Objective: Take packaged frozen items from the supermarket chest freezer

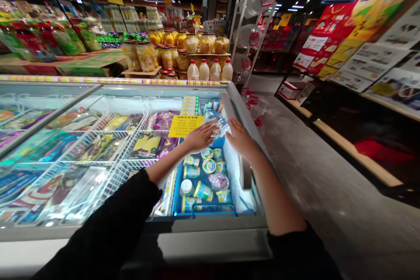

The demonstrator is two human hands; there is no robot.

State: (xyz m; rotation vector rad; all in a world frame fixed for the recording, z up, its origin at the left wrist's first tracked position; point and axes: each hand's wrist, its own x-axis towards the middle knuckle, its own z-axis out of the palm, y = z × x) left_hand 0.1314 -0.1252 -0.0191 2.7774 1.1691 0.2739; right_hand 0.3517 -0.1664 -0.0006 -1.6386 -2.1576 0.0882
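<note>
Inside an open-topped chest freezer (213,232), my left hand (198,137) reaches over small blue-and-white wrapped packets (224,126). Its fingers are stretched out, seemingly touching the nearest packets. My right hand (242,139) lies to the right of them, fingers extended along the frosted inner wall (233,164); whether it touches a packet cannot be told. Below both hands a blue basket (213,204) contains several blue-and-yellow tubs (209,166), some tipped over. A white-lidded jar (187,187) and a purplish tub (218,181) are among them.
A yellow sign (180,126) sits just left of my left hand. White wire dividers (126,153) separate bagged frozen goods, under a sliding glass frame (49,118). Milk-like bottles (204,71) and jars (144,57) stand behind. Boxed goods (364,59) fill shelving across the aisle.
</note>
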